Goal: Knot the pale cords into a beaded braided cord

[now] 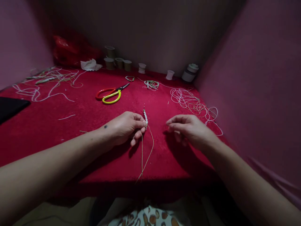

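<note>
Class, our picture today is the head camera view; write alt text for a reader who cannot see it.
A person's left hand pinches a short braided cord over a red cloth, two thin strands trailing from it, while the right hand hovers empty nearby. Beyond lie scissors, tangled threads and small spools.

No legible txt, labels, brands, nos. or signs anywhere in view; spools [127, 65] at back of desk [89, 163] show no readable print; same for scissors [113, 94] & lidded container [188, 74], R side, back.
</note>
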Tool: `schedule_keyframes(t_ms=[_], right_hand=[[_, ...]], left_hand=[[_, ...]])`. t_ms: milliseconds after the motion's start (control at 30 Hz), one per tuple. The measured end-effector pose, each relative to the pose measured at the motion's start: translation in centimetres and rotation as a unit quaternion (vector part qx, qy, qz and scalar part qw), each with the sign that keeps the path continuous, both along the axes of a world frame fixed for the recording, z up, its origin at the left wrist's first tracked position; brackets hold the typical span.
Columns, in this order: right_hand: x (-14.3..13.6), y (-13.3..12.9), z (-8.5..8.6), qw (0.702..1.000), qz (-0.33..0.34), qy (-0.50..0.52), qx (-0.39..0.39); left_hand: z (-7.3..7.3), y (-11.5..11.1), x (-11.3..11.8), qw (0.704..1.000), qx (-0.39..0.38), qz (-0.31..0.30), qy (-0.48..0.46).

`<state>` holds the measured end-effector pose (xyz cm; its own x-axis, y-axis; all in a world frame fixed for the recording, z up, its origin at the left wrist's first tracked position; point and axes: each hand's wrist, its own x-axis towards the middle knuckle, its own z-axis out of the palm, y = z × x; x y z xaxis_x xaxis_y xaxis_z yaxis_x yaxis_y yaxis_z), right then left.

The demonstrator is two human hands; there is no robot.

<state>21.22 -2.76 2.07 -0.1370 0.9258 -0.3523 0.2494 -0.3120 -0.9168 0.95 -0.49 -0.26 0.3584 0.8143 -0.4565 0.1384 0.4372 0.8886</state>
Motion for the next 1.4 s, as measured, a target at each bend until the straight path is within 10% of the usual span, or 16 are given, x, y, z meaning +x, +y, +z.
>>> schedule_keyframes(t_ms=[300, 667, 900, 1067, 1400], right_hand=[[-3.4, -0.8, -1.7, 0.946, 0.101, 0.242, -0.192], [-5.0, -1.5, -1.7, 0.997, 0.033, 0.069, -0.008], [-3.0, -0.9, -1.3, 0.964, 0.082, 0.179, -0.178], [0.4, -0.4, 0.0, 0.990, 0.021, 0.110, -0.082], [-4.9, -1.6, -2.0, 0.960, 0.072, 0.238, -0.130]], left_hand=[[0.0, 0.0, -0.1, 1.000, 0.011, 0.000, -0.005], [0.0, 0.0, 0.0, 1.000, 0.008, -0.002, -0.008], [0.2, -0.1, 0.1, 1.000, -0.003, 0.002, -0.002], [0.3, -0.1, 0.1, 1.000, -0.002, 0.003, 0.003], [-0.2, 0.2, -0.1, 1.000, 0.012, 0.005, -0.004]])
